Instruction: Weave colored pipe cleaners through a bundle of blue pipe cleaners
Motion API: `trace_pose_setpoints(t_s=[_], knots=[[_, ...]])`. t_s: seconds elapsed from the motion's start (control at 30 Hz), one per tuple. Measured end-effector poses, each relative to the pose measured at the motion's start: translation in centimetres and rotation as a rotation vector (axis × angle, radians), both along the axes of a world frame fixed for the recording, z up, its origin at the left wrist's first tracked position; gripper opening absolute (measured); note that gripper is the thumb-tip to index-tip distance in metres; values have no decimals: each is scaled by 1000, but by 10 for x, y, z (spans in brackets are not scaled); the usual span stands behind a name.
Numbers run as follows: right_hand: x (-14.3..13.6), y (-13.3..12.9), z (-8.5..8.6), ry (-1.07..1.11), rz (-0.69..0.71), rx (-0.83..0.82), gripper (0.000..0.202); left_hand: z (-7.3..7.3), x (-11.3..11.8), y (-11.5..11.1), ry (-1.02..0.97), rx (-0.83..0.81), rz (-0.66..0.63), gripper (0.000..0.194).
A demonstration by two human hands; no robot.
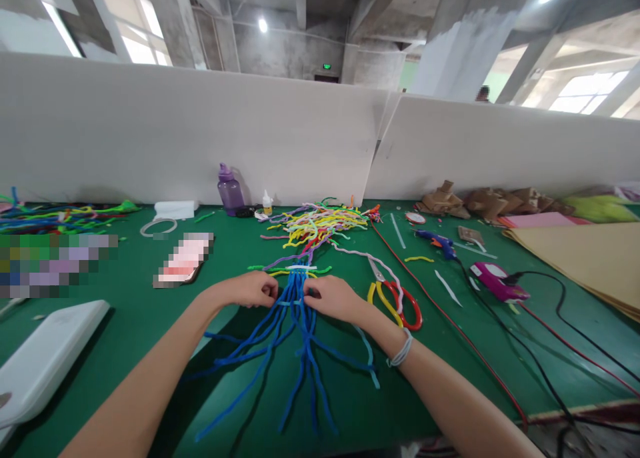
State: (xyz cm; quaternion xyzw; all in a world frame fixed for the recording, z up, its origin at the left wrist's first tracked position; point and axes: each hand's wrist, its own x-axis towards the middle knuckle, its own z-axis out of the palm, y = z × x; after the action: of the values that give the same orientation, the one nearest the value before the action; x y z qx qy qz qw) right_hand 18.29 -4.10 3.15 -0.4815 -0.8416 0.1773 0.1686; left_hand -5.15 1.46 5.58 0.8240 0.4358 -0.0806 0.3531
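A bundle of blue pipe cleaners (298,281) lies in front of me, its strands fanning out toward the near edge. A light blue pipe cleaner (289,303) crosses the bundle between my hands. At its left side, my left hand (255,289) is closed, with thumb and fingertips pinched on the crossing piece. Opposite it, my right hand (330,297) also pinches this piece, its fingertips close against the blue strands. White, green and yellow pipe cleaners (324,270) lie crosswise just beyond my fingers.
Scissors (413,308) with red and yellow handles lie right of my right hand. A pile of coloured pipe cleaners (320,225), purple bottle (231,193) and glue gun (436,242) are farther back. Cables cross the right side. A phone (185,259) and white device (53,358) sit left.
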Motion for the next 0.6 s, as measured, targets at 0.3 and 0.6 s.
trace_pose_setpoints(t_s=[0.3,0.6], knots=[[-4,0,-1,-21,-64,-45,10,1,0,-1,9,3,2,18],[-3,0,1,2,-29,-23,44,-1,-1,2,4,-3,-8,17]])
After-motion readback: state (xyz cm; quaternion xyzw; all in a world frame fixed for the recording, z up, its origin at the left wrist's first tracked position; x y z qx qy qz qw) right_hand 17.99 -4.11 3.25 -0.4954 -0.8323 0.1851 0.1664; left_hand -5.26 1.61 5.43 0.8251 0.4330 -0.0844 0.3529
